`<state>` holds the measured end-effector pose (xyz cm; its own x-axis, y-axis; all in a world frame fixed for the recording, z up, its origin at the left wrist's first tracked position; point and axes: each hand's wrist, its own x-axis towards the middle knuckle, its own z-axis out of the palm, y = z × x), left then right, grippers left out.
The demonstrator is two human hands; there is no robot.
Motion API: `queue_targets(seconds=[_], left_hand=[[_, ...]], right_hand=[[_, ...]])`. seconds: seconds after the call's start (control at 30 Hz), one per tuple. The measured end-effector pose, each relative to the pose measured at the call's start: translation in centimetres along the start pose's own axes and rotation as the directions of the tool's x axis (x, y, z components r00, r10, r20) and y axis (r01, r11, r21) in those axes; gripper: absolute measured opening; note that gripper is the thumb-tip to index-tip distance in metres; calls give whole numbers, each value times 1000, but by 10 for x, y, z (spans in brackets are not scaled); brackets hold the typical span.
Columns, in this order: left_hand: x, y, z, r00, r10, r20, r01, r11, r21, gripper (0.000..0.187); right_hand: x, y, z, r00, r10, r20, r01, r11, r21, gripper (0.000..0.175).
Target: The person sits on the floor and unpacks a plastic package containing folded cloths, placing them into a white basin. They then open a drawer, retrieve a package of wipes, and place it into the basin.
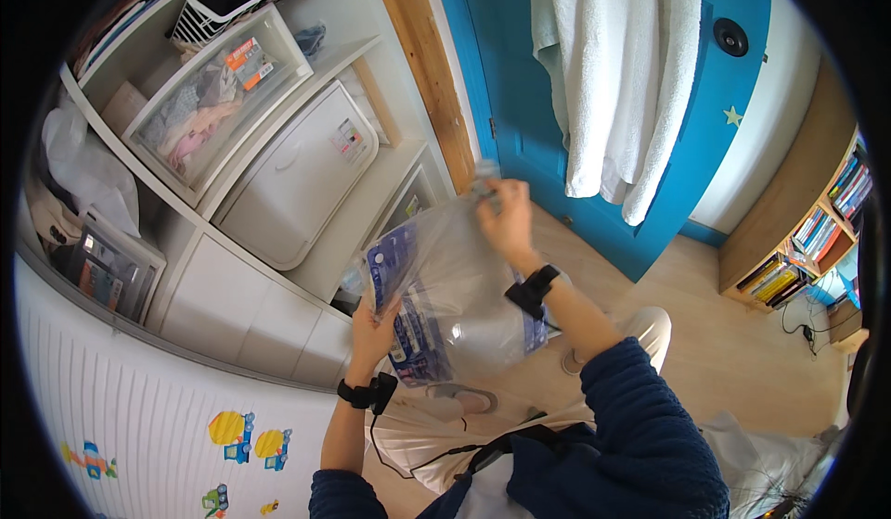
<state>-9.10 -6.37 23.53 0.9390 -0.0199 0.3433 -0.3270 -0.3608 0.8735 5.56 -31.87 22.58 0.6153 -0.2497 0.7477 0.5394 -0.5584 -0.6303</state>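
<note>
A large clear plastic bag [473, 310] with blue printed bands hangs in front of me, between my hands. My left hand [374, 331] grips its printed edge on the left side. At the bag's upper right corner, my right hand [507, 220] pinches a small bunched, greyish piece that is blurred; whether this is part of the bag I cannot tell. Both wrists wear black straps with small devices, and a thin cable runs from them.
White shelving [362, 192] on the left holds a clear bin of clothes [202, 112] and a white lidded box [299, 171]. Ahead is a blue door [515, 94] with white towels [612, 88] hanging on it. A wooden bookcase [773, 206] stands at the right.
</note>
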Motion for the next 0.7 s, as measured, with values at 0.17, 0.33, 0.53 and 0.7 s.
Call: queue_targets(seconds=[0.17, 0.33, 0.53, 0.7], left_hand=[[0, -10, -1, 998, -37, -52, 37, 999, 12, 40], [14, -11, 13, 998, -16, -60, 14, 999, -35, 41], [8, -5, 9, 991, 10, -131, -16, 999, -48, 40], [-1, -2, -16, 970, -85, -228, 82, 996, -22, 38]], right_hand=[[18, 17, -27, 943, 289, -162, -293, 956, -2, 27], [-42, -86, -23, 959, -219, 178, 143, 921, 362, 32], [-55, -42, 10, 960, -146, 241, 115, 984, 135, 35], [-31, 39, -6, 896, 408, 177, -378, 908, -183, 27]])
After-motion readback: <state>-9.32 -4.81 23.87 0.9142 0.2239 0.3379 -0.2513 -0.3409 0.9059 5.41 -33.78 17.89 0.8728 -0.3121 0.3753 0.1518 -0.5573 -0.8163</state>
